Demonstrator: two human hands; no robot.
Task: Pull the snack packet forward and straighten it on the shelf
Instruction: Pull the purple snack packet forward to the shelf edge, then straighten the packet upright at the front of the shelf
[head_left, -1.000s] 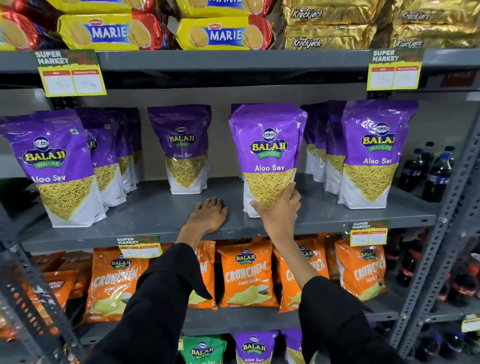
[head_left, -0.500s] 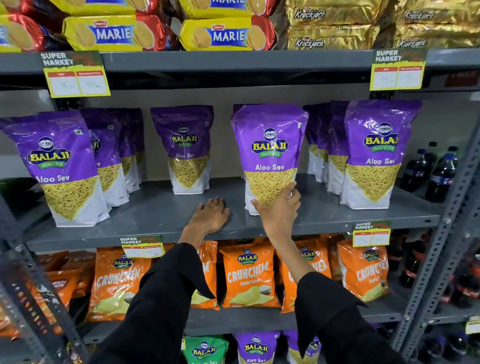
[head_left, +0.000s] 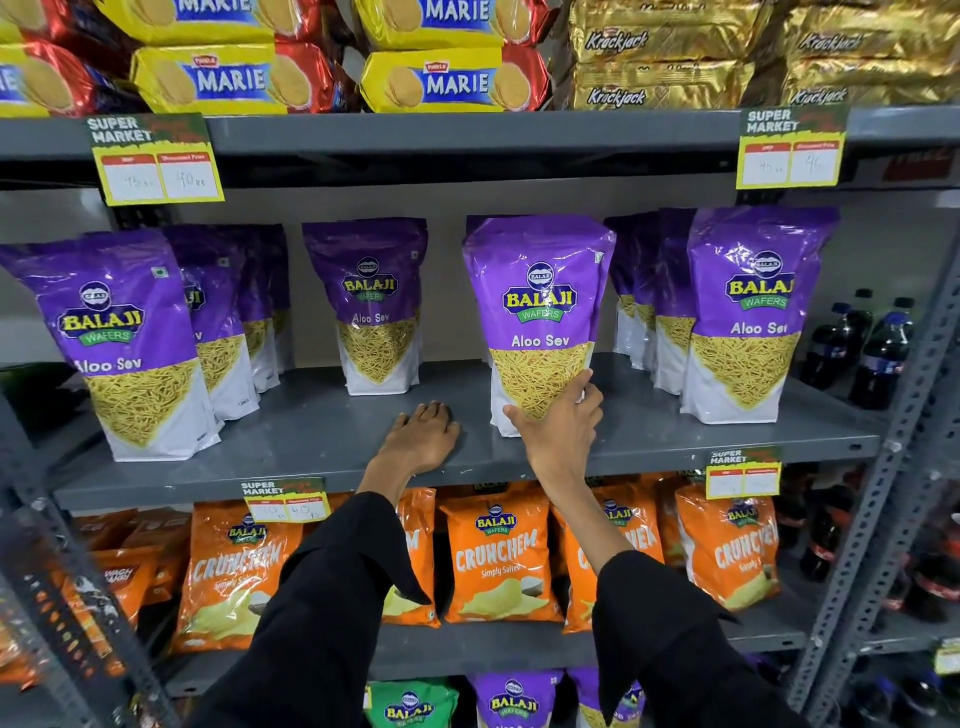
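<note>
A purple Balaji Aloo Sev snack packet (head_left: 537, 312) stands upright near the front of the grey middle shelf (head_left: 322, 447), its face turned to me. My right hand (head_left: 563, 434) grips the packet's lower front, thumb on its left edge and fingers wrapped round its right side. Left of the packet, my left hand (head_left: 421, 439) lies flat, palm down, on the bare shelf near the front edge, holding nothing.
More Aloo Sev packets stand on the same shelf: one further back (head_left: 376, 306), a row at left (head_left: 122, 343), a row at right (head_left: 748, 312). Dark soda bottles (head_left: 878, 348) stand far right. Orange Crunchem bags (head_left: 498, 556) fill the shelf below; biscuit packs (head_left: 452, 78) sit above.
Nothing has visibly changed with the hands or packet; only the camera view has shifted slightly.
</note>
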